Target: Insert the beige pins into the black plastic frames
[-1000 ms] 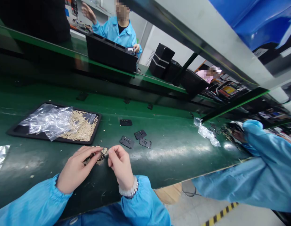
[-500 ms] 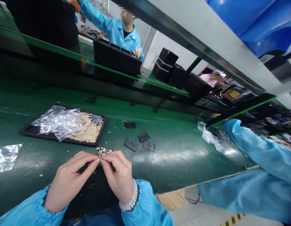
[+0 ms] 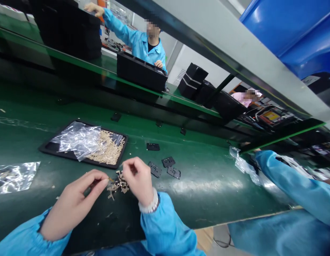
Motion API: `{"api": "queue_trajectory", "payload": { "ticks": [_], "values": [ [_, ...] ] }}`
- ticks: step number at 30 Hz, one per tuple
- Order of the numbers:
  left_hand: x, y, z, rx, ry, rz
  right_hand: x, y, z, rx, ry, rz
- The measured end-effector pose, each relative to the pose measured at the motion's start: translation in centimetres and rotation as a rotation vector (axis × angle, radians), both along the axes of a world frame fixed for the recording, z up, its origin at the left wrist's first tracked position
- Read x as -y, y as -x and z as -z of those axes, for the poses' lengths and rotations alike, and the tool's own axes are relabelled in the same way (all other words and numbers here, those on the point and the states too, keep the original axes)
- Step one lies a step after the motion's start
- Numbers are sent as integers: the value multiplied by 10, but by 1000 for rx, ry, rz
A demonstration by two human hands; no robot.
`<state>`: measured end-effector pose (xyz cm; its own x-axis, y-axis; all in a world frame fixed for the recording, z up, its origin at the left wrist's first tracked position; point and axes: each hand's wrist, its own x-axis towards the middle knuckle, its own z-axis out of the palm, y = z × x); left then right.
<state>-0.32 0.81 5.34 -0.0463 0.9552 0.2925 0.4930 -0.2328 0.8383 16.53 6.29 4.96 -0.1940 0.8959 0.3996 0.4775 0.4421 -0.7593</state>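
Note:
My left hand (image 3: 81, 197) pinches a small thin gold-brown strip (image 3: 111, 180) between thumb and forefinger; only its tip shows. Just right of it, my right hand (image 3: 138, 181) has thumb and forefinger pressed together above the edge of a loose pile, and anything between them is too small to make out. That pile of small beige and dark pieces (image 3: 119, 184) lies on the green bench between my hands. Behind it stands a black tray (image 3: 44, 148) holding many slim beige strips (image 3: 109, 147) and crumpled clear plastic bags (image 3: 79, 138).
Several flat black plates (image 3: 168, 162) lie to the right of the pile. A clear bag (image 3: 17, 177) is at the left. Across the shelf, a co-worker (image 3: 154, 48) reaches over a black divided box (image 3: 140, 73). Another person's blue sleeve (image 3: 293, 177) extends over the bench at right.
My hands, which met over the pile, have moved apart: the right one went up and to the right, the left slightly left. The whole view has shifted a little.

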Motion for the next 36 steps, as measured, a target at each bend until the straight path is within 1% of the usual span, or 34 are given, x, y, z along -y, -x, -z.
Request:
{"api": "queue_trajectory", "payload": {
  "ticks": [2,3,5,7,9,12,15,17,21,24,26,28,31,33,36],
  "values": [
    [-6,7,3,123,180,-58,-25,6,1,133,113,17],
    [-10,10,4,176,236,-97,-36,9,2,209,144,0],
    [-16,16,10,251,289,-167,-54,15,4,298,158,-65],
    [-20,21,16,286,301,-202,-61,19,4,302,139,-123],
    [-22,24,20,292,308,-204,-56,19,3,294,121,-140],
    [-23,23,20,295,316,-197,-34,15,-1,199,60,-131],
    [-23,18,10,298,328,-175,-8,10,-5,24,-59,-191],
    [-24,12,2,309,321,-167,4,9,-6,-18,-112,-232],
    [-22,3,-9,335,316,-116,15,6,-2,-27,-122,-210],
    [-19,1,-8,325,304,-92,17,4,0,-38,-100,-191],
    [-17,2,-4,279,263,-86,17,2,0,-35,-104,-184],
    [-14,4,1,186,190,-78,18,0,-2,-5,-131,-188],
    [-10,7,5,11,47,-69,18,-4,-5,112,-208,-207],
    [-9,9,4,-67,-41,-58,18,-5,-7,201,-281,-212],
    [-8,10,0,-113,-124,-27,19,-4,-9,288,-383,-199]
  ]
}}
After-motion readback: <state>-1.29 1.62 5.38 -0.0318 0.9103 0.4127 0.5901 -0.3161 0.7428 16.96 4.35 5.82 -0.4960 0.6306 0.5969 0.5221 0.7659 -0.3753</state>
